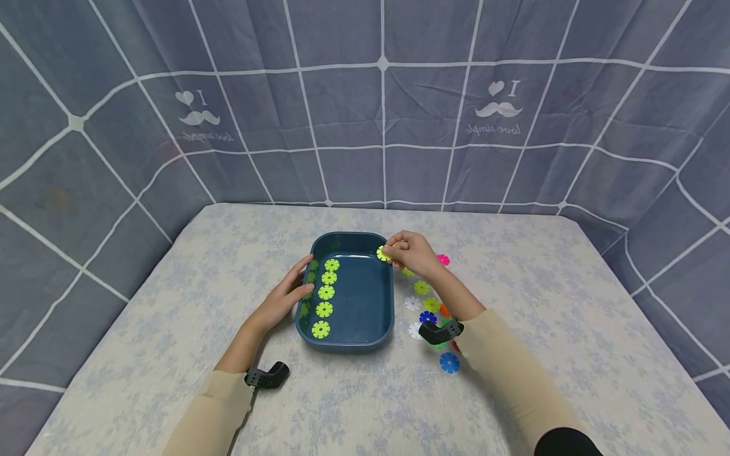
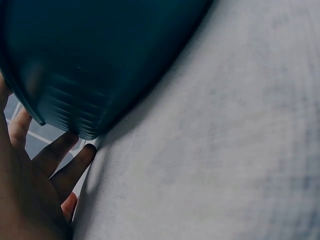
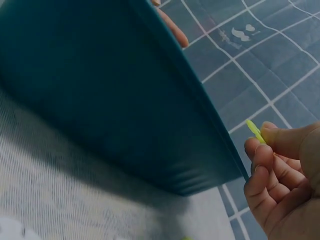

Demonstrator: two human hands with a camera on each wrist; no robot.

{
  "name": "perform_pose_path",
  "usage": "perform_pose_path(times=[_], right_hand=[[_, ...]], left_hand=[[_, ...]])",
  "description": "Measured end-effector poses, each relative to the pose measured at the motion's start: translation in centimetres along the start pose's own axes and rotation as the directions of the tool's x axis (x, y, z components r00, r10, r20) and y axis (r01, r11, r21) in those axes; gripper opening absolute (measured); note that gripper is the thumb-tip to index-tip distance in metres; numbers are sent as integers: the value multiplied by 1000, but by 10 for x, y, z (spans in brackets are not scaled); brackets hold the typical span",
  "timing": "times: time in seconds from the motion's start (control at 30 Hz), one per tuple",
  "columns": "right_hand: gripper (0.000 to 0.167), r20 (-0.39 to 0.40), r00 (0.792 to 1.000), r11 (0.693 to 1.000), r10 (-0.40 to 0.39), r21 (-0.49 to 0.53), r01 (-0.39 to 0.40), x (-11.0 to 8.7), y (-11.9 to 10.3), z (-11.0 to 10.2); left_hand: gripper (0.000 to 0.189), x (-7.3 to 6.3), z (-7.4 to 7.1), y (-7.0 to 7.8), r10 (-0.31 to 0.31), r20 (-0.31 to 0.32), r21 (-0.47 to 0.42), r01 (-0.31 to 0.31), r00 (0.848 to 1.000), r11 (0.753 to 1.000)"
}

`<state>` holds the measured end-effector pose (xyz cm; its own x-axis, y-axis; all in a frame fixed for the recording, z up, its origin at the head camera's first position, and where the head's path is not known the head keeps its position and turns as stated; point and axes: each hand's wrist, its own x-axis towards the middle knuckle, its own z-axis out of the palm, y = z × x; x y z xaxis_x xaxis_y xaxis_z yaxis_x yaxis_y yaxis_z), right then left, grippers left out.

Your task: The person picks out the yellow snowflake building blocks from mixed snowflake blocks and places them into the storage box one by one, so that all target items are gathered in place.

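Note:
Against the left side of a dark blue rectangular tray [image 1: 365,297] rests my left hand [image 1: 282,301]. Its fingers lie fairly straight, and fingertips touch the tray's outer wall in the left wrist view. Inside the tray, several yellow-green notched plastic discs form a column along the left, among them a middle disc [image 1: 326,292]. My right hand [image 1: 413,253] is at the tray's far right corner. Between thumb and forefinger it pinches another yellow-green disc [image 3: 255,131], held on edge above the rim in the right wrist view.
Right of the tray lie loose discs of several colours, including a blue disc [image 1: 449,362], a white disc [image 1: 412,303] and a pink disc [image 1: 443,259]. Some are partly hidden under the right forearm. A grey-blue gridded curtain [image 1: 342,114] stands behind the pale patterned table [image 1: 342,405].

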<state>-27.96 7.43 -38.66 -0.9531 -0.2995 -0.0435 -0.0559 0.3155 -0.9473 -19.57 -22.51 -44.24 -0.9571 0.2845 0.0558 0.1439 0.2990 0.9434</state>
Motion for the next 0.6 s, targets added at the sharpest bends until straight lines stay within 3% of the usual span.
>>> perform_pose_path(times=[0.6], right_hand=[[17, 50, 997, 998, -61, 14, 61, 5, -12, 23]], left_hand=[[63, 1, 1, 2, -4, -4, 20, 5, 1000, 1000]])
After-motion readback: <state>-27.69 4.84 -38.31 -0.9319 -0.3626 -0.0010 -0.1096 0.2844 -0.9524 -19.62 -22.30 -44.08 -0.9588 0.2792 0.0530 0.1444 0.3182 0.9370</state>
